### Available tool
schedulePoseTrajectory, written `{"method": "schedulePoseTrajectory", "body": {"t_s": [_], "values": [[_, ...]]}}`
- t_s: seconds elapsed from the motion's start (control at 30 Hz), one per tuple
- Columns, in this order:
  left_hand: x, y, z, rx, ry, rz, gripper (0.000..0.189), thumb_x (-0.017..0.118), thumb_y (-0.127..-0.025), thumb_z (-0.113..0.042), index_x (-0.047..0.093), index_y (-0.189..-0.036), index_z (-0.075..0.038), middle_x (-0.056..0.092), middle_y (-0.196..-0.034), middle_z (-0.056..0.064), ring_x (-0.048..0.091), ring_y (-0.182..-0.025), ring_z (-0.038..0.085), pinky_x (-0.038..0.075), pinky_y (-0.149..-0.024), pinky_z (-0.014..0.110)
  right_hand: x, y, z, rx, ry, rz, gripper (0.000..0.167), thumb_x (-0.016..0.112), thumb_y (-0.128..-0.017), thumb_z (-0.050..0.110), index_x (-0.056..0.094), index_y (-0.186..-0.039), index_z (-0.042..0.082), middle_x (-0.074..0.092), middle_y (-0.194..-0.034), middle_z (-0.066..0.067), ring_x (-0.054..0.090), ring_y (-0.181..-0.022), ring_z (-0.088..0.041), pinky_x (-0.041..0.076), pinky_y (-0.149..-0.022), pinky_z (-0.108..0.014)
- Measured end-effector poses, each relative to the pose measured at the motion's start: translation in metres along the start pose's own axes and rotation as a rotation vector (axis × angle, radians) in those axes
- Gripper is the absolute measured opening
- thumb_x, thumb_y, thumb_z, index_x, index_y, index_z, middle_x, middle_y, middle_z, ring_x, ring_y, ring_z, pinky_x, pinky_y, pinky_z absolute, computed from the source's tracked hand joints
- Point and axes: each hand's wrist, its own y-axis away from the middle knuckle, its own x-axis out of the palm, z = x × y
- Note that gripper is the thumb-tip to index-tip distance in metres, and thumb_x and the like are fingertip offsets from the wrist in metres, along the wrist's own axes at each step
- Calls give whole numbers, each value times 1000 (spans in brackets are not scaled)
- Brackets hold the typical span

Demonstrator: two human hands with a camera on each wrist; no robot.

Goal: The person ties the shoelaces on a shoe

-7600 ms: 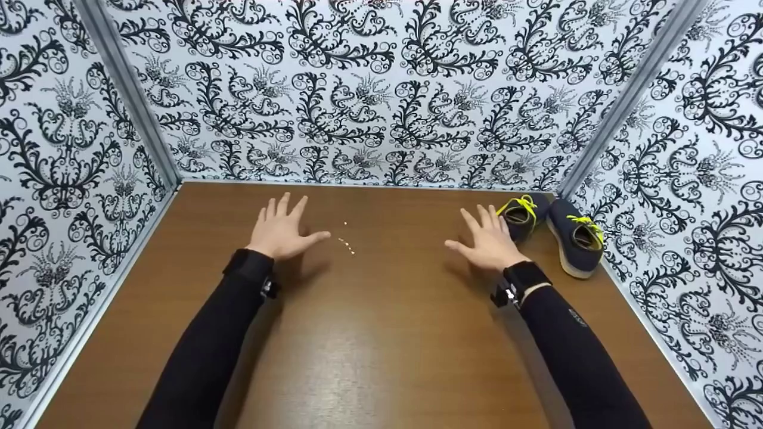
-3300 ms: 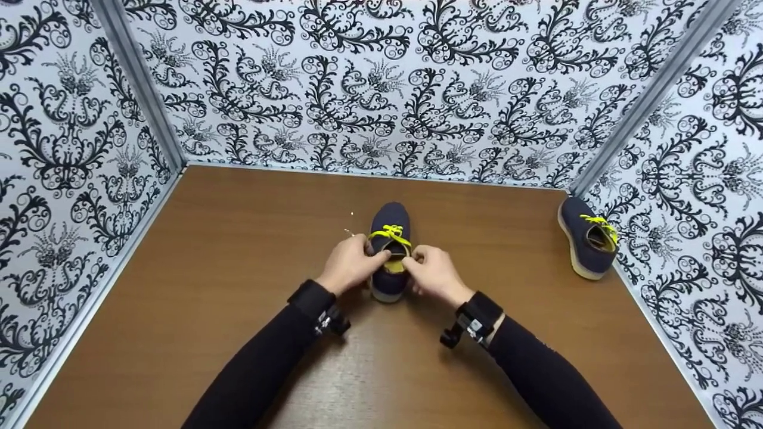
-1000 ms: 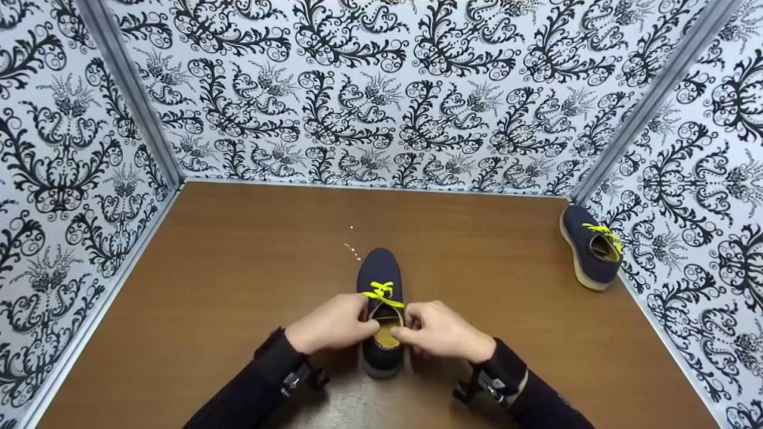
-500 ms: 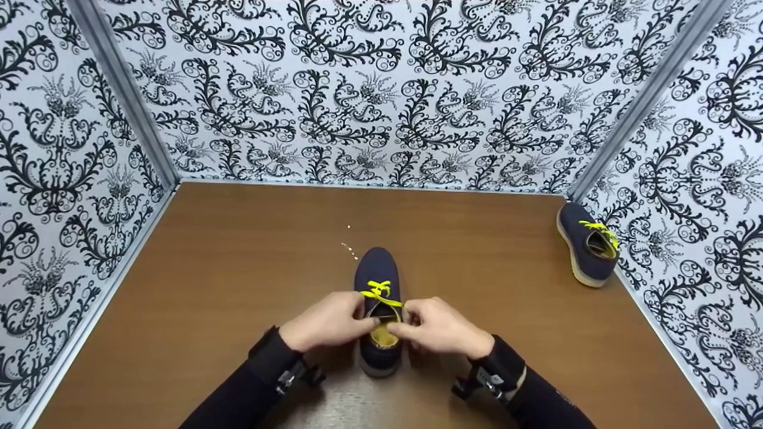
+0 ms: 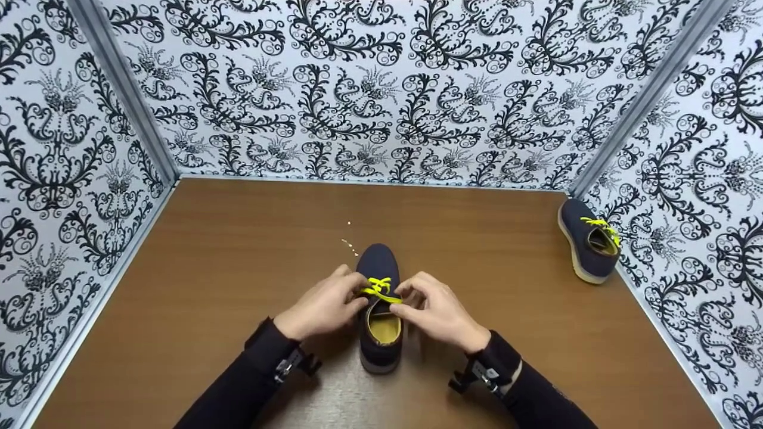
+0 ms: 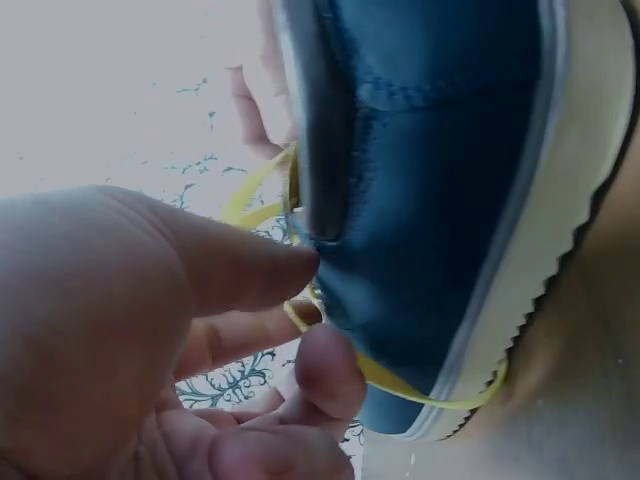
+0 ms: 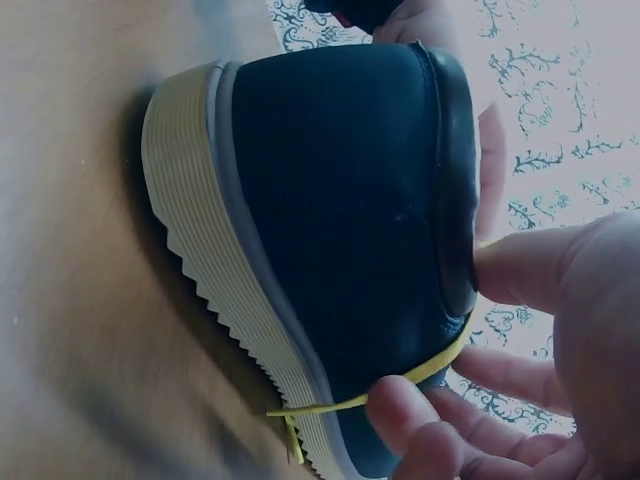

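A dark navy shoe with a pale sole and yellow laces stands upright near the table's middle, toe pointing away from me. Its mustard insole shows through the opening. From the left, my left hand reaches to the yellow lace, thumb and index finger apart with their tips at the shoe's edge. My right hand is at the other side; its thumb touches the collar, and its other fingers lie bent by the lace. Neither wrist view shows a clear pinch on the lace.
The matching shoe stands at the right, close to the side wall. Small white specks mark the brown table just beyond the toe. Patterned panels close off the back and both sides.
Earlier, one shoe came from the right to the middle, then nearer to me. Within the last half second both hands have moved forward from the opening's sides to the laces, thumbs leaving the inside.
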Motion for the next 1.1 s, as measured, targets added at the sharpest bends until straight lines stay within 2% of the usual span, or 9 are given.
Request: {"method": "schedulePoseTrajectory", "body": {"t_s": [0.1, 0.17, 0.27, 0.37, 0.53, 0.67, 0.87, 1.0, 1.1], "values": [[2, -1, 0, 18, -22, -14, 9, 79, -103, -9, 74, -110, -10, 58, -102, 4, 62, -87, 17, 54, -75, 37, 1, 0, 0, -22, -21, -14, 14, 88, -99, 25, 76, -102, 18, 66, -103, 3, 67, -90, -13, 57, -77, -29], [2, -1, 1, 25, -33, -22, 8, 81, -102, -10, 74, -105, -12, 57, -100, 1, 62, -86, 15, 54, -74, 36, 1, 0, 1, -29, -45, -13, 14, 88, -98, 24, 75, -96, 20, 64, -101, 5, 66, -89, -13, 57, -76, -28], [3, -2, 2, 23, -43, -25, 9, 82, -101, -12, 74, -100, -14, 58, -96, -2, 62, -83, 13, 53, -72, 35, 0, -1, 0, -23, -97, -3, 16, 87, -99, 22, 73, -92, 19, 64, -97, 5, 64, -86, -15, 54, -73, -27], [1, -3, 3, 2, -37, -21, 11, 83, -101, -15, 73, -96, -16, 61, -94, -5, 62, -80, 11, 53, -70, 35, -3, -1, 0, 20, -168, 4, 15, 84, -100, 20, 73, -91, 15, 66, -91, 4, 63, -82, -17, 50, -71, -25], [-1, -4, 3, -59, -16, -17, 14, 83, -100, -19, 71, -93, -19, 64, -90, -8, 61, -78, 12, 52, -68, 37, -11, -2, -1, 124, -382, 5, 17, 80, -101, 13, 69, -93, 3, 69, -80, -5, 57, -63, -12, 43, -57, -22], [-1, -4, 2, -95, 14, -24, 15, 81, -103, -22, 69, -94, -20, 66, -88, -8, 60, -77, 12, 51, -67, 38, -16, -4, -3, 188, -581, -13, 15, 76, -101, 7, 65, -91, 2, 69, -75, -12, 47, -52, -7, 36, -48, -20], [-1, -4, 2, -101, 20, -64, 17, 81, -103, -24, 68, -93, -21, 61, -83, -11, 56, -73, 11, 47, -65, 36, -21, -6, -4, 203, -832, -90, 15, 70, -101, 4, 62, -89, 7, 64, -70, -4, 43, -50, -5, 32, -47, -19], [-3, -3, 1, -121, -4, -93, 21, 85, -99, -25, 68, -88, -22, 59, -80, -12, 55, -70, 10, 45, -62, 35, -25, -6, -5, 197, -886, -114, 15, 68, -102, 5, 61, -90, 7, 61, -71, -3, 42, -50, -5, 29, -47, -20], [-4, -3, 1, -148, -10, -101, 23, 86, -97, -27, 67, -84, -23, 60, -78, -11, 55, -69, 10, 45, -62, 35, -26, -7, -7, 208, -885, -123, 16, 67, -103, 6, 61, -88, 7, 61, -71, -2, 43, -51, -5, 29, -46, -20]]}}
